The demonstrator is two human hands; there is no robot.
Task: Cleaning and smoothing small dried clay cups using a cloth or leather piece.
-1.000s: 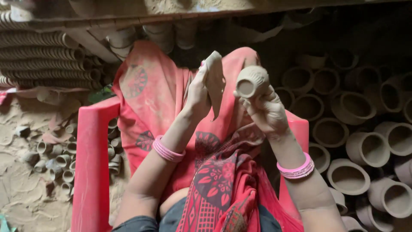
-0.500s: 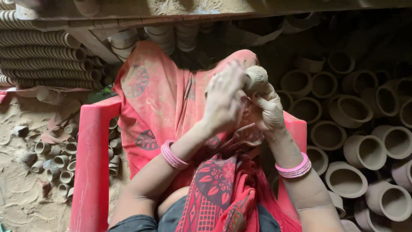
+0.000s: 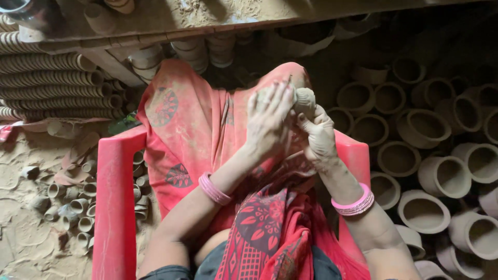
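My right hand [image 3: 319, 136], coated in grey clay, grips a small unfired clay cup [image 3: 305, 99] held up over my lap. My left hand [image 3: 268, 119] is pressed against the cup's left side, fingers together and covering most of it. A thin stick-like tip shows just above the left fingers. Whether the left hand holds a tool is hidden. Both wrists carry pink bangles. A red patterned cloth [image 3: 192, 124] drapes my lap.
I sit in a red plastic chair [image 3: 111, 207]. Several large clay pots [image 3: 446, 176] lie packed at the right. Small clay cups [image 3: 72, 202] are scattered on the sandy floor at the left, and stacked cups [image 3: 52, 78] lie in rows at the upper left.
My left hand, earlier raised apart with a flat clay piece, has moved right onto the cup and now covers it. The right hand kept hold of the cup.
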